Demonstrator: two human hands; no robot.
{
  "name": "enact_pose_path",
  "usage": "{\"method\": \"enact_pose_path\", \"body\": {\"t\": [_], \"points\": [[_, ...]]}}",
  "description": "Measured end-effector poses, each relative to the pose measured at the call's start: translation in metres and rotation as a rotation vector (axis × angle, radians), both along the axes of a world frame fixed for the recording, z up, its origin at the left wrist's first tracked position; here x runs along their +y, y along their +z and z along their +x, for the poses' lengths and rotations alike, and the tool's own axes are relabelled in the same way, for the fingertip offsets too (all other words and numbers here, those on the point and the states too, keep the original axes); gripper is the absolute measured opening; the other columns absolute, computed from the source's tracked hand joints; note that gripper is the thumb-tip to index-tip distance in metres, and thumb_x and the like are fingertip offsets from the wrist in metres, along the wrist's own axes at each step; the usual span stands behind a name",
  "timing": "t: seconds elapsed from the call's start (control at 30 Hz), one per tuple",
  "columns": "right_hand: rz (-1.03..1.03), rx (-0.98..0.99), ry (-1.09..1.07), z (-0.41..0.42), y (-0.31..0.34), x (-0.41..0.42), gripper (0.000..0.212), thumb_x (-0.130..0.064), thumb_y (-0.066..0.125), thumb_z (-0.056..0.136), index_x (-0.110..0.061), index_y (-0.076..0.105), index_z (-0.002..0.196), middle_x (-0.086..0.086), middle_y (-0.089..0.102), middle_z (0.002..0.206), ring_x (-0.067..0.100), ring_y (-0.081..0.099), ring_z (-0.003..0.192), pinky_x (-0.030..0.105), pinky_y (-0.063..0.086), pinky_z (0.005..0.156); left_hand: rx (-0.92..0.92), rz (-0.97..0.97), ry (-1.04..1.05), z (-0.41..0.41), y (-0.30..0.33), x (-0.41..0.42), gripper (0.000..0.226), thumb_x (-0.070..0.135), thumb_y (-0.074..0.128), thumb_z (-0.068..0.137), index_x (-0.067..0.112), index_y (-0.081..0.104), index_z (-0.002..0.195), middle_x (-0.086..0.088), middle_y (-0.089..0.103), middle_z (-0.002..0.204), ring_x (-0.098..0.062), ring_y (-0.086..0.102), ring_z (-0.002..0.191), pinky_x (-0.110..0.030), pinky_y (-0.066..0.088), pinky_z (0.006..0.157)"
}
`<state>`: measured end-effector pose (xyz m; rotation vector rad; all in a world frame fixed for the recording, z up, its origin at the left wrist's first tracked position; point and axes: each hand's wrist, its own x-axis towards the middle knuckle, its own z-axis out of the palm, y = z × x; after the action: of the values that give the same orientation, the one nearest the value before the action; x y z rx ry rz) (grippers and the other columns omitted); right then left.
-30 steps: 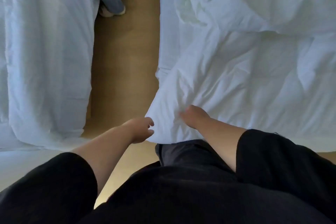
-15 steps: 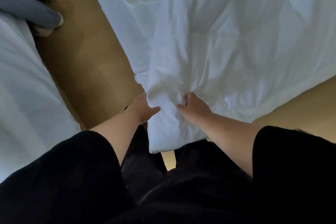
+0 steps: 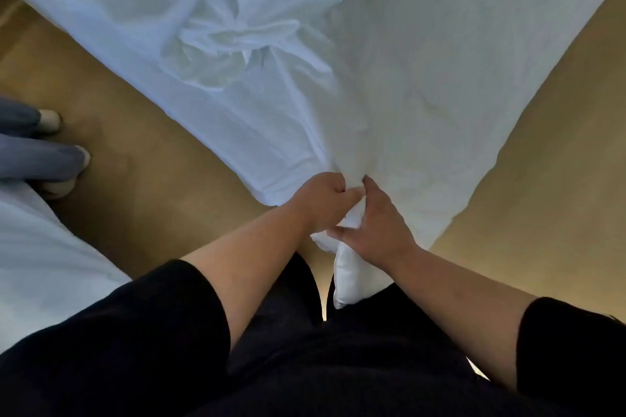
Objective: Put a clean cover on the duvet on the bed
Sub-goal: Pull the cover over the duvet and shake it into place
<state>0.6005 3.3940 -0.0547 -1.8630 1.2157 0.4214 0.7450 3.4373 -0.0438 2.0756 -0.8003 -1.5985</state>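
Note:
A white duvet in crumpled white cover fabric lies over the bed, its near corner hanging down toward my legs. My left hand is curled round the fabric at that corner, thumb and fingers pinching it. My right hand grips the padded corner just beside it, fingers spread over the top and thumb underneath. The two hands touch at the fingertips. Whether the fabric under my hands is cover or duvet alone, I cannot tell.
Brown floor runs on both sides of the bed corner. A second white bed lies at the lower left. Another person's legs in grey trousers and light shoes stand at the left edge.
The view swung so the bed corner now points at me. Both hands came together on the corner; my right hand shifted from pressing on top to gripping the corner's side.

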Motion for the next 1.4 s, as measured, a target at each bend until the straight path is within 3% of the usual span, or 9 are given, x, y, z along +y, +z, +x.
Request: {"method": "enact_pose_path", "body": {"t": [0.17,0.53,0.63,0.93,1.07,1.13,1.27,1.33,1.4], "points": [[-0.373,-0.218,-0.186,-0.012,0.101,-0.044,0.02,-0.016,0.06,0.094,-0.015,0.06,0.114,-0.001,0.065,0.096,0.026,0.063,0.087,0.034,0.043,0.072,0.035,-0.29,-0.071,0.009,0.108,-0.037,0.036,0.036,0.053,0.102,0.013,0.072,0.081,0.008,0.069,0.077,-0.004,0.061,0.067,-0.018,0.045,0.067],[-0.477,-0.321,-0.269,-0.053,0.248,-0.11,0.041,-0.011,0.059,0.088,-0.044,0.055,0.111,-0.012,0.066,0.084,0.008,0.058,0.07,0.024,0.042,0.062,-0.539,-0.323,0.007,0.055,0.139,-0.024,0.018,0.037,0.053,0.099,0.026,0.063,0.111,0.013,0.061,0.104,-0.005,0.057,0.089,-0.022,0.04,0.078],[-0.466,-0.309,-0.242,-0.041,0.252,-0.115,0.048,-0.007,0.058,0.087,-0.047,0.057,0.113,-0.027,0.063,0.09,-0.003,0.059,0.075,0.009,0.039,0.061,-0.599,-0.328,0.05,0.088,0.13,-0.029,0.029,0.039,0.058,0.097,0.023,0.058,0.122,0.012,0.058,0.106,-0.007,0.058,0.089,-0.026,0.045,0.079],[-0.499,-0.162,-0.399,0.041,0.239,-0.135,0.039,-0.011,0.057,0.091,-0.048,0.055,0.106,-0.024,0.065,0.095,-0.003,0.059,0.083,0.021,0.043,0.068,-0.766,-0.513,-0.5,0.153,0.093,-0.142,0.094,0.057,0.065,0.086,0.025,0.015,0.158,-0.002,0.021,0.162,-0.026,0.024,0.145,-0.043,0.026,0.117],[-0.5,-0.068,-0.461,0.075,0.246,-0.13,0.038,-0.02,0.057,0.091,-0.047,0.054,0.117,-0.021,0.066,0.108,0.008,0.061,0.087,0.032,0.045,0.074,-0.724,-0.696,-0.596,0.165,0.077,-0.196,0.027,0.04,0.052,0.095,0.024,0.064,0.113,-0.001,0.067,0.112,-0.028,0.058,0.109,-0.037,0.04,0.083],[-0.691,0.1,-0.372,0.094,0.236,-0.126,0.052,-0.027,0.066,0.087,-0.03,0.052,0.137,-0.003,0.063,0.129,0.024,0.06,0.11,0.041,0.044,0.094,-0.546,-0.731,-0.577,0.173,0.078,-0.215,0.026,0.031,0.046,0.095,0.012,0.064,0.092,-0.006,0.068,0.091,-0.031,0.062,0.089,-0.038,0.043,0.071],[-0.875,0.388,-0.093,0.143,0.193,-0.131,0.104,-0.054,0.083,0.067,-0.021,0.033,0.153,0.016,0.047,0.149,0.038,0.044,0.138,0.057,-0.002,0.119,-0.403,-0.803,-0.898,0.177,0.119,-0.237,0.036,0.033,0.039,0.086,0.014,0.07,0.094,-0.003,0.07,0.091,-0.024,0.062,0.085,-0.038,0.048,0.072],[-0.826,0.319,-0.103,0.164,0.171,-0.146,0.088,-0.044,0.078,0.077,-0.017,0.036,0.149,0.015,0.061,0.132,0.036,0.06,0.121,0.06,0.02,0.116,-0.34,-0.786,-1.056,0.181,0.137,-0.239,0.029,0.029,0.046,0.089,0.016,0.072,0.095,-0.001,0.071,0.09,-0.021,0.062,0.084,-0.039,0.049,0.074],[-0.764,0.181,-0.157,0.18,0.165,-0.163,0.041,-0.03,0.061,0.091,-0.014,0.052,0.128,0.007,0.068,0.096,0.033,0.067,0.084,0.047,0.054,0.08,-0.254,-0.806,-0.978,0.197,0.137,-0.239,0.027,0.031,0.049,0.089,0.014,0.071,0.091,0.0,0.069,0.085,-0.02,0.06,0.081,-0.042,0.049,0.074]]}}
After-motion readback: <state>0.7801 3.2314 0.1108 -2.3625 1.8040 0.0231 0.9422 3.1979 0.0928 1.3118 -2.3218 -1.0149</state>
